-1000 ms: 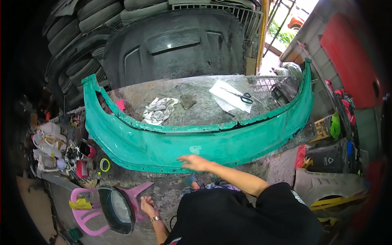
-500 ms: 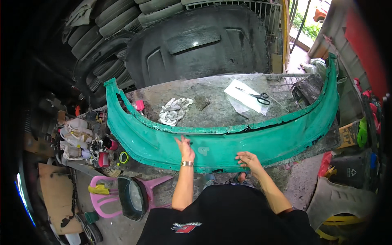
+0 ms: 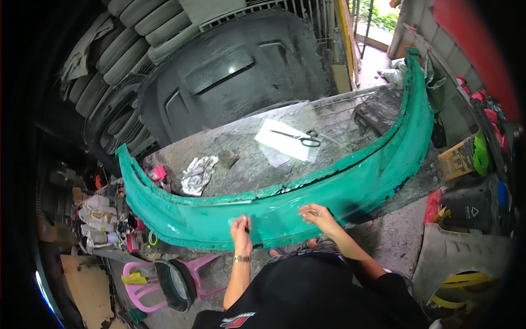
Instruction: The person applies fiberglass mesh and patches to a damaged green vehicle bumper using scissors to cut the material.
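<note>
Left hand (image 3: 241,233) over bumper (image 3: 287,219) | shirt (image 3: 323,293): print (image 3: 239,320) (blurred) | container (image 3: 457,216): pale symbol (image 3: 472,211)

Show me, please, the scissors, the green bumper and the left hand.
Scissors (image 3: 301,137), head view: where blades meet handles.
Green bumper (image 3: 278,220), head view: middle of its front face.
Left hand (image 3: 240,236), head view: between wrist and fingers.

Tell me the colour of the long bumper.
The bumper is teal green, with dark patches along its edges; it shows best in the head view.

Teal-green bumper (image 3: 279,219), white paper (image 3: 279,144), pink chair (image 3: 200,277), black shirt (image 3: 323,290), red panel (image 3: 476,49)
</note>
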Tool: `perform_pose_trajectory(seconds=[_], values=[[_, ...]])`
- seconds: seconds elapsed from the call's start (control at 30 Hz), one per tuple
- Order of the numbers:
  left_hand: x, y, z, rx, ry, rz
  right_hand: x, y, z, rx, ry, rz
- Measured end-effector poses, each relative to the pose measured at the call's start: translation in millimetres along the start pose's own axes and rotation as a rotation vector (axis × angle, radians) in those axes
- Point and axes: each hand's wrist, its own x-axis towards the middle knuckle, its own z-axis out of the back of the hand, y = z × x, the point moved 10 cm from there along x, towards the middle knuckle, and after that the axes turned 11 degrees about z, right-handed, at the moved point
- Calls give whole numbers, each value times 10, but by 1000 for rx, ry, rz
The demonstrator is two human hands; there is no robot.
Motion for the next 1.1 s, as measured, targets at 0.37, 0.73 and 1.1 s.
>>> perform_pose_trajectory(seconds=[0.37,0.73,1.1], values=[[-818,105,466,33,-241,-14,1360,940,1194,-335,-138,406],[-1470,428,1016,-248,-371,-16,2836,300,1107,-1531,102,323],[-1813,714,1177,-202,-489,86,3029,413,1386,-1598,174,186]])
